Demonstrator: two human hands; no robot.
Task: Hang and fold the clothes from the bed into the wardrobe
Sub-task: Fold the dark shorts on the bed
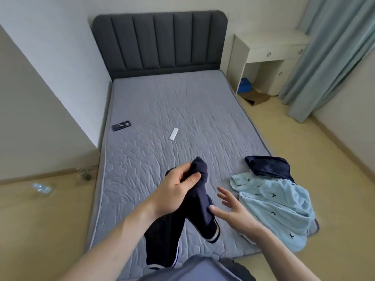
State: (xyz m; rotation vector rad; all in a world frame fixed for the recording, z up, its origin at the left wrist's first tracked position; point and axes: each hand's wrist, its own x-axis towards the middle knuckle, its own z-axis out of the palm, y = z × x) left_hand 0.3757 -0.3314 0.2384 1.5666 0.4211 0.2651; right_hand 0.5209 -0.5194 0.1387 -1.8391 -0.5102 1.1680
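My left hand [178,189] grips a dark navy garment [194,216] with white-striped cuffs, lifted above the foot of the bed [162,110]; the cloth hangs down toward my body. My right hand [231,207] is beside it with fingers spread, the thumb close to the fabric, holding nothing. On the bed's near right corner lies a light blue shirt [278,207] with small dark bird prints. A dark blue satin-like garment [269,165] lies partly under the shirt, at its far side. No wardrobe is in view.
A black phone [121,125] lies at the mattress's left edge and a white remote [174,134] near the middle. A white desk [269,51] and teal curtain [332,57] stand at right. A clear plastic bottle [41,188] lies on the floor at left.
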